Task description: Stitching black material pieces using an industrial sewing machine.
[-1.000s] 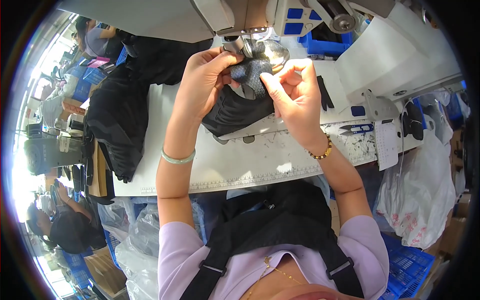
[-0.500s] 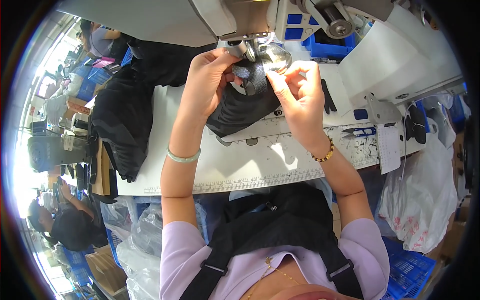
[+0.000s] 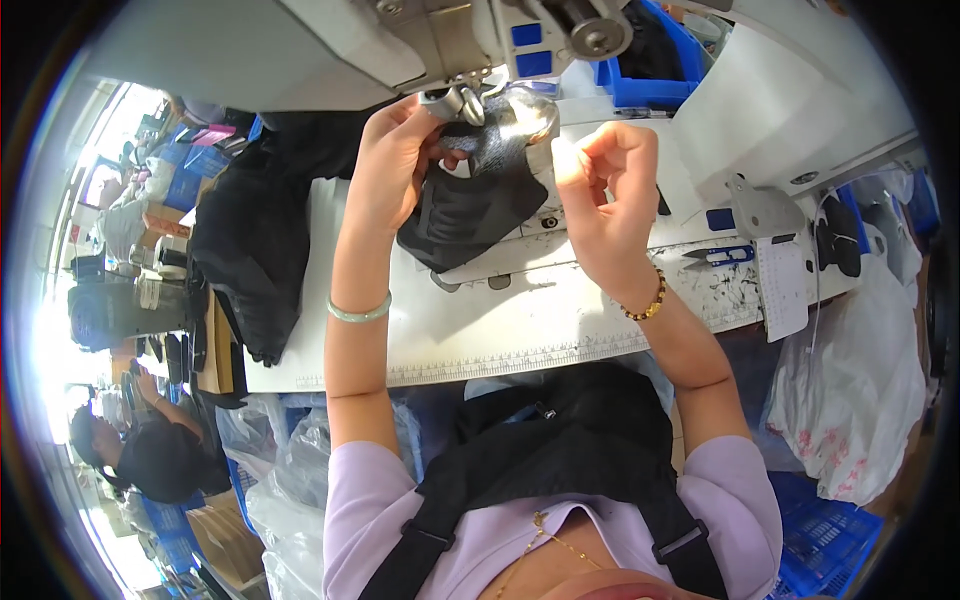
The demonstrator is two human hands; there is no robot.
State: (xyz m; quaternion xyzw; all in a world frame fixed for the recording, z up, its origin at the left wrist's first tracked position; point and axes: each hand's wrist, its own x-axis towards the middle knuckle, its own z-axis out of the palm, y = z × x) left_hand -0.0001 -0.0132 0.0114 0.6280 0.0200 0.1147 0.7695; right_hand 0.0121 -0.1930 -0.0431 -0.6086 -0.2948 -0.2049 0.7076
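I read this as the positioning step at the sewing machine (image 3: 330, 45): I have the dark fabric piece (image 3: 475, 190) up near the top centre of the frame, its upper end tucked under the machine's presser foot (image 3: 462, 103) and the rest draping down onto the white table (image 3: 520, 320).

My left hand (image 3: 395, 150) is closed on the fabric's upper left edge, thumb and fingers pinched around it just beside the foot. My right hand (image 3: 605, 185) sits to the right of the piece, fingers loosely curled with thumb and forefinger near each other; I cannot tell whether it grips the fabric edge or only touches it.

The piece's long axis runs from upper right to lower left in the frame, its narrow grey-lit end pointing up toward the needle area.

As I judge it, the next move calls for squaring the edge under the foot and keeping the cloth flat, fingertips well off the needle line.
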